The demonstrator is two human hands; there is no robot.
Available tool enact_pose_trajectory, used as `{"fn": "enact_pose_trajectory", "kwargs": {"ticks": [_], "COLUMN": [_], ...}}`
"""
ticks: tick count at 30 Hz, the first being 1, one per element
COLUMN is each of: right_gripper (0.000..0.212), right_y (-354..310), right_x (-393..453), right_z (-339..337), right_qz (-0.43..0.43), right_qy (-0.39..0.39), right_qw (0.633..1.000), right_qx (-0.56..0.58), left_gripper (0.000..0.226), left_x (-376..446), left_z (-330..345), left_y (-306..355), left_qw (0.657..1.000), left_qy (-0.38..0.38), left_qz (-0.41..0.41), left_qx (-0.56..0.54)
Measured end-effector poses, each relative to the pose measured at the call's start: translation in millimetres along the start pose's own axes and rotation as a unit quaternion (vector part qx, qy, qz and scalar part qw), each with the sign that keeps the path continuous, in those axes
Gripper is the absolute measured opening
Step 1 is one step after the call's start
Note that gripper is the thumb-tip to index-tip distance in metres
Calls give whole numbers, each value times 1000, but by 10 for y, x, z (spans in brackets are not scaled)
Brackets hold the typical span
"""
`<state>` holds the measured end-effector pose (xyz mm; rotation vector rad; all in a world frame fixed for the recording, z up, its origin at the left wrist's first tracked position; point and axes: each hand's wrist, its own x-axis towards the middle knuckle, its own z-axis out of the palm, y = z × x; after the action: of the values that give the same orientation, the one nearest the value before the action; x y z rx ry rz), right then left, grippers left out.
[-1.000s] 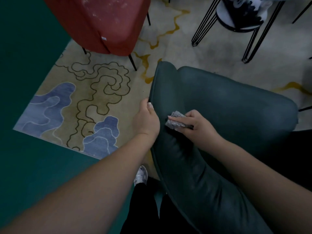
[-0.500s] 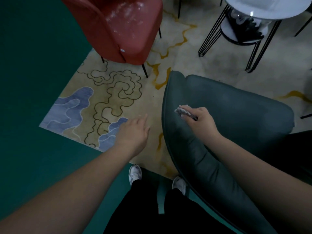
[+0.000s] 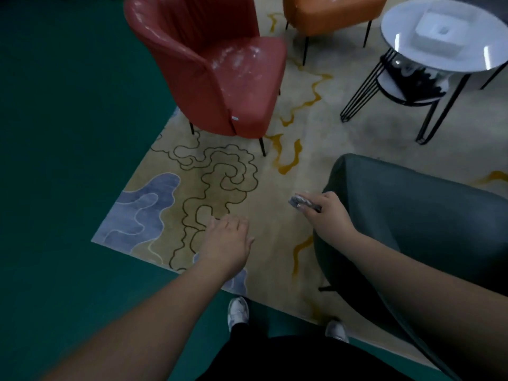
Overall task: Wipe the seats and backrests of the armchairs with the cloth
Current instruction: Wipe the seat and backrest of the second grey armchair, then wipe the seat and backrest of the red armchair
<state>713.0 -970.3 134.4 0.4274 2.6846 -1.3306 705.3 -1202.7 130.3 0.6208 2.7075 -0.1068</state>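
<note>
Cloth [image 3: 300, 201], small grey wad, pinched in the right hand [image 3: 327, 214] with fingers curled round it, held in the air just off the near edge of the dark green armchair [image 3: 412, 215]. It touches no surface, so no wiping stroke is on; the bunched grip looks like a carry hold rather than a flat wiping press. Left hand [image 3: 229, 244] empty, fingers loosely spread, hovering over the patterned rug [image 3: 192, 188], holding nothing, likely free to steady the next chair. Red armchair [image 3: 220, 75] stands ahead on the rug, seat showing whitish smears, apart from both hands; probably the next one to wipe, judging by the smears. Orange armchair [image 3: 330, 12] behind it at the top edge. Round glass-top side table [image 3: 445, 34] on black wire legs to the right, well apart. Person's white shoes [image 3: 238, 312] at the rug edge.
</note>
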Motion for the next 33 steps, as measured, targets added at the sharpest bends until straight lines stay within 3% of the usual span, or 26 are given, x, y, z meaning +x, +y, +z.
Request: {"fn": "enact_pose_trajectory", "kwargs": {"ticks": [10, 21, 33], "right_gripper": [30, 27, 35], "right_y": [-570, -881, -1099], "right_x": [586, 2064, 3601], "right_z": [650, 91, -470], "right_qz": [38, 48, 115], "right_qy": [26, 59, 69], "right_qw": [999, 991, 987], "right_qx": [1, 111, 85], "left_gripper": [55, 55, 52], "left_x": [294, 1751, 3227], "left_z": [-43, -712, -1365], "left_y": [-1051, -1223, -1511], "left_qw": [999, 999, 998], "left_qy": [-21, -27, -12], "left_qz": [44, 47, -20], "left_qx": [22, 7, -60]}}
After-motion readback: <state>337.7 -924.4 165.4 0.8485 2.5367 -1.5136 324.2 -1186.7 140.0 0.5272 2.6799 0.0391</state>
